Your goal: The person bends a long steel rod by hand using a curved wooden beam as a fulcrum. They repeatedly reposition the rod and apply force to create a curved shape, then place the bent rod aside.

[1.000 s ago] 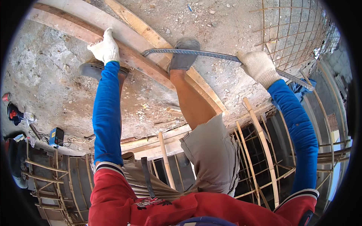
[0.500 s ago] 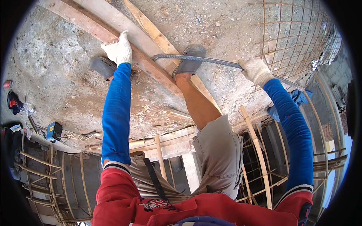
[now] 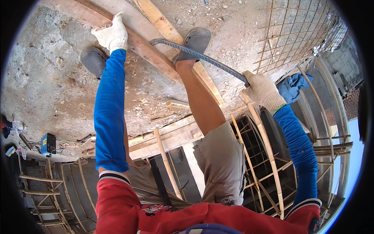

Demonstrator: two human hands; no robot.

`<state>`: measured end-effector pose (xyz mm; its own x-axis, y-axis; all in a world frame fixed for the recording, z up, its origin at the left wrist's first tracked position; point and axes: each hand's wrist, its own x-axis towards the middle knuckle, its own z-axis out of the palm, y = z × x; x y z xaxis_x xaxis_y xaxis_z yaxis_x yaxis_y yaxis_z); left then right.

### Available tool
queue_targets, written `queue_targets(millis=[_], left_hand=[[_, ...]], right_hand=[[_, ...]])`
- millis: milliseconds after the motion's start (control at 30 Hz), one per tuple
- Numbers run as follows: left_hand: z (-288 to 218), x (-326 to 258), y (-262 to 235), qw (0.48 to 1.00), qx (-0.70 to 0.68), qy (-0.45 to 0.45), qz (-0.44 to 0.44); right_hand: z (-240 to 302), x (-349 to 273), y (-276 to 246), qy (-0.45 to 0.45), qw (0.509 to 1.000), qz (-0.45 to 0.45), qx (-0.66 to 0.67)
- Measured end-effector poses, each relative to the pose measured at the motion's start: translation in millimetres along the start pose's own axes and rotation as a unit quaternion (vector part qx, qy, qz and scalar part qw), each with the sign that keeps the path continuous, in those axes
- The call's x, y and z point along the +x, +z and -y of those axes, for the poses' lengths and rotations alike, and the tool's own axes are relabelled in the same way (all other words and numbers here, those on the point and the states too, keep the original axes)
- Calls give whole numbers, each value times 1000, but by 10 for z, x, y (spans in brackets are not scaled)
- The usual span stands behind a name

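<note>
My gloved left hand [image 3: 111, 36] grips the edge of a reddish wooden beam [image 3: 146, 48], thumb laid across its top. A wide pale board [image 3: 130, 25] lies along the beam's far side. In my gloved right hand [image 3: 263, 89] is a ribbed steel pry bar [image 3: 210, 59], held near its right end. The bar slants up to the left, and its curved tip meets the wood between beam and board. My right foot, in a grey clog [image 3: 196, 41], stands close by the bar over a narrow plank [image 3: 165, 23]. My left clog [image 3: 93, 61] rests on the rough concrete.
Rusty steel mesh [image 3: 292, 37] spreads at the far right, with a blue cloth [image 3: 292, 86] nearer. Bamboo poles [image 3: 265, 144] stand below the slab edge [image 3: 167, 136], where the level drops. A blue box-shaped device [image 3: 48, 144] with wires sits at the left.
My right hand has swung toward me with the bar, which now slants more steeply. The left hand still holds the beam. The whole view has shifted somewhat.
</note>
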<state>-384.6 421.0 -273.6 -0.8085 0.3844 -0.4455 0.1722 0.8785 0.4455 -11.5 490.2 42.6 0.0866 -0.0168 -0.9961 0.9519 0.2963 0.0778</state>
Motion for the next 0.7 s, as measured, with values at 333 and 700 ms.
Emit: queue_targets(millis=[333,700], left_hand=[[27,-27,50,997,-82,10,4],[348,129,187,995,-61,66,37]], right_hand=[[1643,-872,188,12,990,85,115],[1330,-697,316,70,994,55,63]])
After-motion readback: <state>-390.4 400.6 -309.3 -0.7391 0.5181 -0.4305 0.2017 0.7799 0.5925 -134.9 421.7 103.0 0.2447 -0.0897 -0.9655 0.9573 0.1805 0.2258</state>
